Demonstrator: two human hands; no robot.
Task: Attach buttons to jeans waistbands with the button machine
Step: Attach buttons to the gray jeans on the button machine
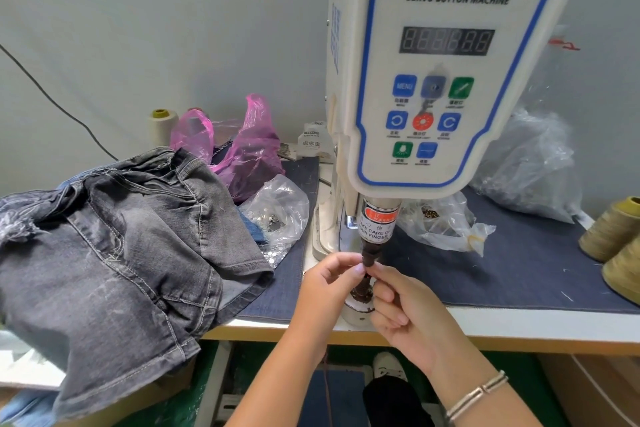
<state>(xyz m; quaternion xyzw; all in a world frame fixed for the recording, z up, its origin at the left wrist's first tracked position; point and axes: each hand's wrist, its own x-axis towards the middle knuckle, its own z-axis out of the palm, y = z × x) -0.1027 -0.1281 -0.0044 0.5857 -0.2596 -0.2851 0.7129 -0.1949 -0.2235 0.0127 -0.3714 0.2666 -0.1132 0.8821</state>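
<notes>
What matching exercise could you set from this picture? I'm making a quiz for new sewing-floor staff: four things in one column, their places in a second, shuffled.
Things:
1. grey jeans
2. pink bag
3. olive thread cones
4. cream thread cone

Places:
A. right edge of the table
B. by the wall at the back left, behind the pink bag
C. heaped over the table's left end
D. behind the jeans, left of the button machine

Pairs: 1-C, 2-D, 3-A, 4-B
</notes>
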